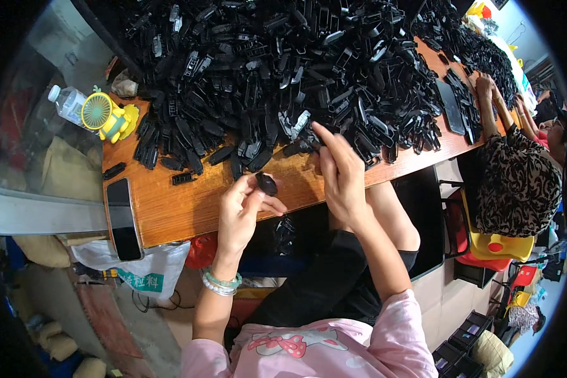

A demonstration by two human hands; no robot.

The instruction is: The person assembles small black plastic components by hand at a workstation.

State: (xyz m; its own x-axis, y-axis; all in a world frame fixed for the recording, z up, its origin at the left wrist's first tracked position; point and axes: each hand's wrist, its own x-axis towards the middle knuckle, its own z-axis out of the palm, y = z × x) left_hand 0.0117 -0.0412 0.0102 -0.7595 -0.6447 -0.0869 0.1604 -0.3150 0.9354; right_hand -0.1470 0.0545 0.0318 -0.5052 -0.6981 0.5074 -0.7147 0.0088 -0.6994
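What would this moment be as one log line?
left hand: holds black part | right hand: near pile of black parts | phone: on table | fan: beside bottle

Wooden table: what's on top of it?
Black parts are heaped across the wooden table, with a phone at its left edge and a yellow-green fan. The heap covers the wood beneath; anything buried there can't be seen.

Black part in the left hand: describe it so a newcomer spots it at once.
Find the orange-brown wooden table with a large heap of black parts. Below the heap, toward the table's near edge, is the left hand, above a beaded bracelet. The small black part is at its fingertips, set apart by being held clear of the heap.
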